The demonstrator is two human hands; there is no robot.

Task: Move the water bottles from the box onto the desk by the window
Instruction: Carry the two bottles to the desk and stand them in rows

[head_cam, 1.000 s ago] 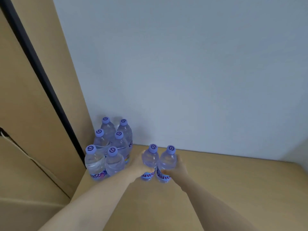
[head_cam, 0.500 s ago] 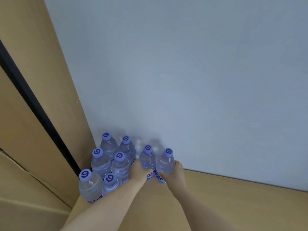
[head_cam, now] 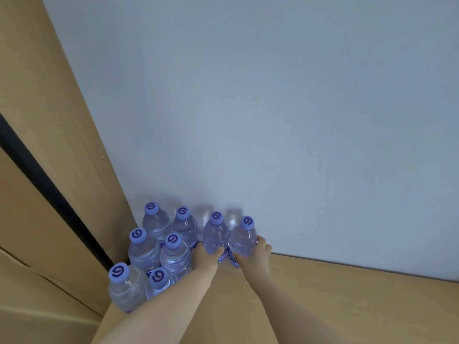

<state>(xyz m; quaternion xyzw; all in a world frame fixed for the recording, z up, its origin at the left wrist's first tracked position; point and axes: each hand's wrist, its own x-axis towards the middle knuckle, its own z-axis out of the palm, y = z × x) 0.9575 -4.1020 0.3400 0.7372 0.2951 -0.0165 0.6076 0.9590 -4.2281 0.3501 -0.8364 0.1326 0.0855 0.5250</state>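
Two bottles (head_cam: 229, 238) pushed back to wall (head_cam: 273, 120); left hand (head_cam: 205, 255), right hand (head_cam: 255, 252) each gripping one.

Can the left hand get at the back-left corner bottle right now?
Probably not. The left hand grips a bottle, and the corner bottle is boxed in by the wood panel, wall and neighbouring bottles.

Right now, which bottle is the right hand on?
The right hand grips the rightmost bottle, at the end of the back row by the wall. The left hand grips its neighbour; the other six stand untouched.
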